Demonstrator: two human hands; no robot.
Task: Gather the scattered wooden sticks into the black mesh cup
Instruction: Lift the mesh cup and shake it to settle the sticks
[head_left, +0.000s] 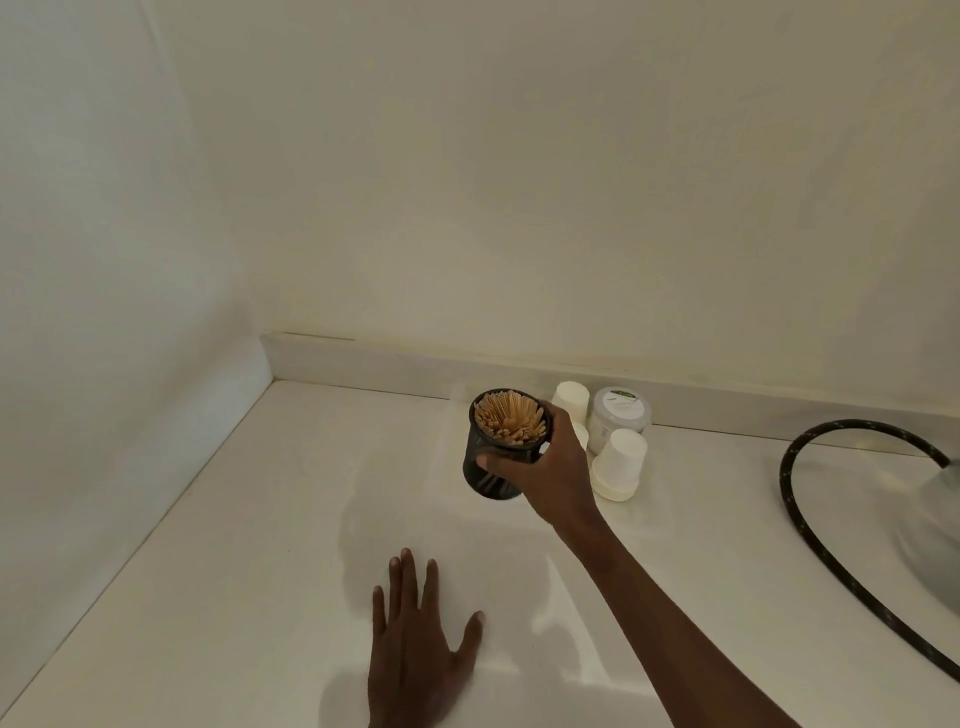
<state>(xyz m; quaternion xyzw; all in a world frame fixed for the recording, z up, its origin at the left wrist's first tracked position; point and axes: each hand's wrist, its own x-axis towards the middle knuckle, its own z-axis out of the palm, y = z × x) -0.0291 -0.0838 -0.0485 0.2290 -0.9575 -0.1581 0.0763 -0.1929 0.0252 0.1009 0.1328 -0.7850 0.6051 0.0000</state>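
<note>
Right hand (545, 467) grips black mesh cup (493, 467), packed with sticks (511, 422); left hand (415, 649) lies flat, released, on tabletop (234, 571).

- A kitchenette or pantry corner is suggested, though the exact room cannot be told.
- A pale countertop (249, 545) with a low backsplash (415, 364) is seen against plain walls.
- Upturned paper cups (621, 460) and a lidded tub (621, 413) are stored there.
</note>
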